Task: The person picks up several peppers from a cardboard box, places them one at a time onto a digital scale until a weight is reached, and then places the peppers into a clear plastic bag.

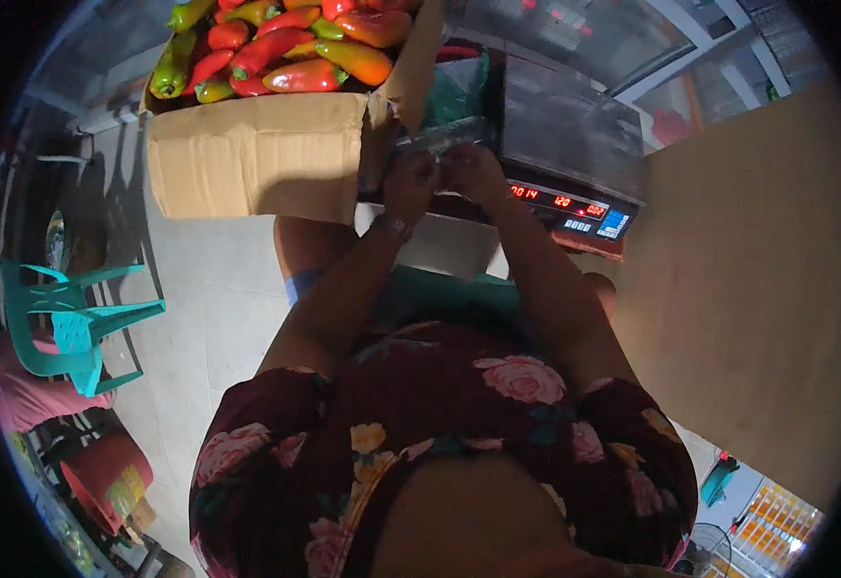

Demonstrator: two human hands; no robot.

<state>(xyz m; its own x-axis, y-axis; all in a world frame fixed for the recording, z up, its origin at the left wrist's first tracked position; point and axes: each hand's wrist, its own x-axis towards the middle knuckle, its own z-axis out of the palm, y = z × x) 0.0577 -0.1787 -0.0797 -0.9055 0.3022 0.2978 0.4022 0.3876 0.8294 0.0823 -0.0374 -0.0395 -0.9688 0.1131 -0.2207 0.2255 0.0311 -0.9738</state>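
My left hand (411,183) and my right hand (476,171) are close together in front of me, fingers closed in a pinch. Between them and just beyond is thin, shiny clear plastic (454,133), seemingly a bag; the fingertips partly hide it. A crumpled green plastic bag (456,89) lies past the hands. Left of them stands an open cardboard box (257,159) heaped with red, orange and green peppers (285,58). Beside my right hand is a digital scale (574,130) with a dark flat platform and lit red digits.
A tan board (748,279) takes up the right side. On the left floor stand a teal plastic chair (78,313) and a red bucket-like container (107,477). Metal-framed glass (584,29) is at the far side. A fan (709,549) shows at the lower right.
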